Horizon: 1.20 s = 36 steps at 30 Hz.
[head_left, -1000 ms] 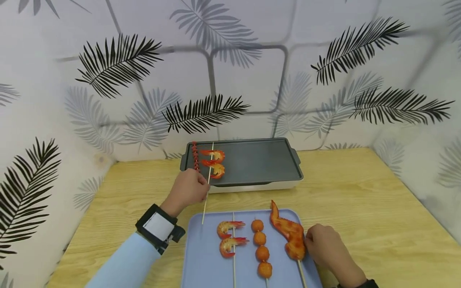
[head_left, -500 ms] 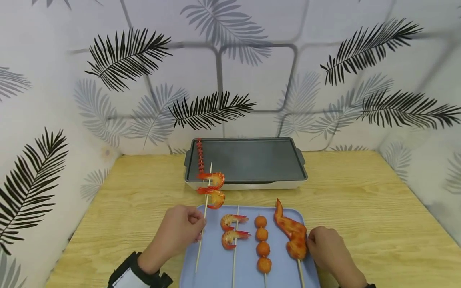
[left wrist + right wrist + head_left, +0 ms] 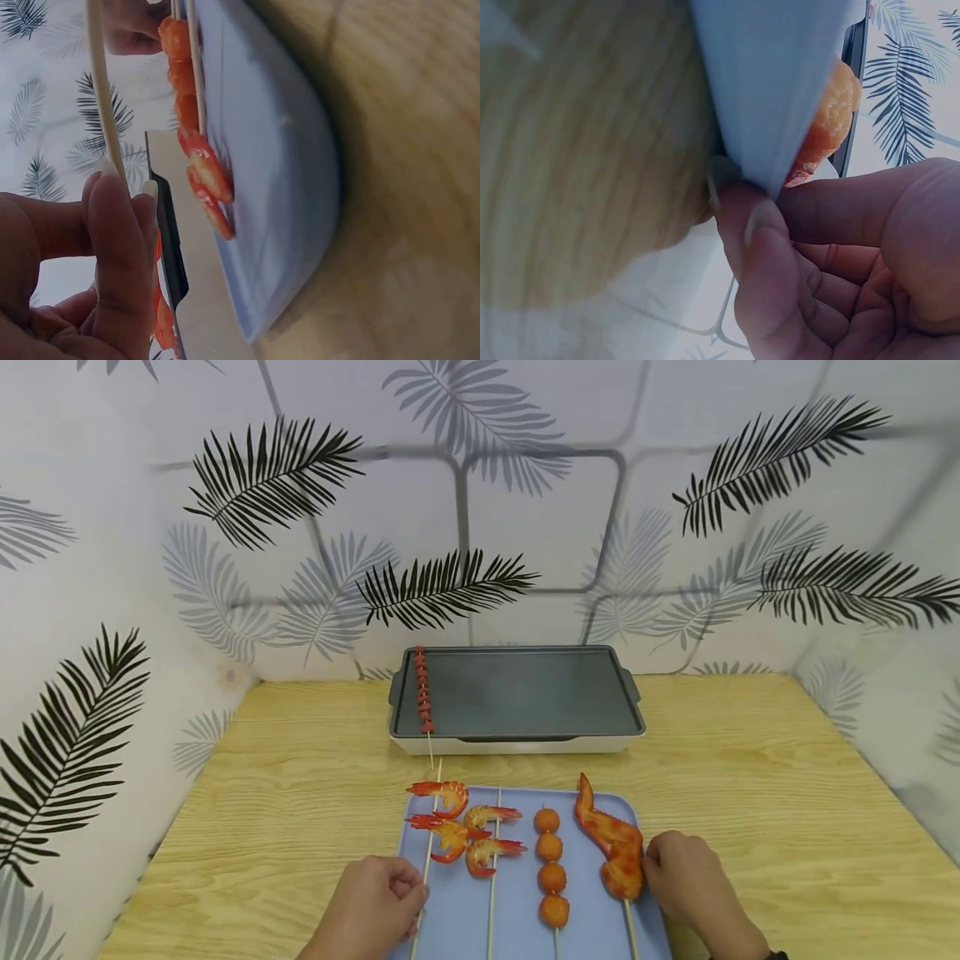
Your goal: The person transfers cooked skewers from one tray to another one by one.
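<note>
My left hand (image 3: pixel 369 906) pinches the wooden stick (image 3: pixel 103 90) of a shrimp skewer (image 3: pixel 450 838) between thumb and fingers. Its two orange-red shrimps appear over the left part of a light blue tray (image 3: pixel 522 931), overlapping a second, paler shrimp skewer (image 3: pixel 480 855) in the head view. At the tray's right side, my right hand (image 3: pixel 692 889) grips the rim, with thumb and fingertips on the tray wall (image 3: pixel 769 90) in the right wrist view. Beside that hand lies a chicken wing (image 3: pixel 617 852) on a stick. Between the wing and the paler shrimps is a skewer of orange balls (image 3: pixel 552 877).
A dark grey griddle plate (image 3: pixel 525 693) on a pale base stands behind the tray, against the patterned backdrop. One skewer of small red pieces (image 3: pixel 423 693) lies along its left side, its stick jutting over the front edge. Wooden tabletop (image 3: pixel 300 760) surrounds both.
My left hand has lifted the shrimp skewer off the griddle plate and brought it back over the tray's left side. My right hand has stayed at the tray's rim.
</note>
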Each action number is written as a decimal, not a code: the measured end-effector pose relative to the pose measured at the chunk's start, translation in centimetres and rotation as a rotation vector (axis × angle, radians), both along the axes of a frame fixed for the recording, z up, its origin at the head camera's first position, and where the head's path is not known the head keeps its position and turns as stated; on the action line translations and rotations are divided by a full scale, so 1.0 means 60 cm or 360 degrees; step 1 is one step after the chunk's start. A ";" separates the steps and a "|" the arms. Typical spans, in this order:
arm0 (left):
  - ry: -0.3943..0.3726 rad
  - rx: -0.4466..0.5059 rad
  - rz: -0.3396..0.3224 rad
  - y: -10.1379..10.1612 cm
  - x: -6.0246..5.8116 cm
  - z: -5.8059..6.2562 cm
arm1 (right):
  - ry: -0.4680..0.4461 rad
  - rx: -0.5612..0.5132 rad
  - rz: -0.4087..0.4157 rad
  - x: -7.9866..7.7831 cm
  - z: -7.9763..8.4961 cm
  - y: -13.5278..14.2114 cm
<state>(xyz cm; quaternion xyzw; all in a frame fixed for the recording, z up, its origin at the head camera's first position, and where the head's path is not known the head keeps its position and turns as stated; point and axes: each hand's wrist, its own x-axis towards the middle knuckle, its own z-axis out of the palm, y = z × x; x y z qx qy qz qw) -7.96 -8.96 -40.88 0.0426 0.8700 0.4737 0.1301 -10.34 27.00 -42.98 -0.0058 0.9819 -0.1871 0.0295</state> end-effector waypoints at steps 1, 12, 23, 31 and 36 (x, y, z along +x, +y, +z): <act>-0.0010 -0.0001 0.0014 0.000 0.001 -0.004 | -0.0002 0.0004 0.0000 0.000 0.000 0.000; 0.0035 -0.0018 0.0003 0.002 -0.007 -0.036 | 0.0001 0.0012 0.0004 -0.003 0.003 0.000; 0.0073 -0.0021 -0.0037 0.008 -0.015 -0.048 | -0.0004 0.0032 0.0025 -0.004 0.006 -0.005; 0.0062 0.0036 -0.0108 0.008 -0.029 -0.048 | -0.0083 0.0030 0.0001 -0.006 0.005 -0.005; -0.0035 0.0033 -0.0136 0.008 -0.032 -0.050 | -0.0106 0.0025 -0.0011 -0.004 0.004 -0.004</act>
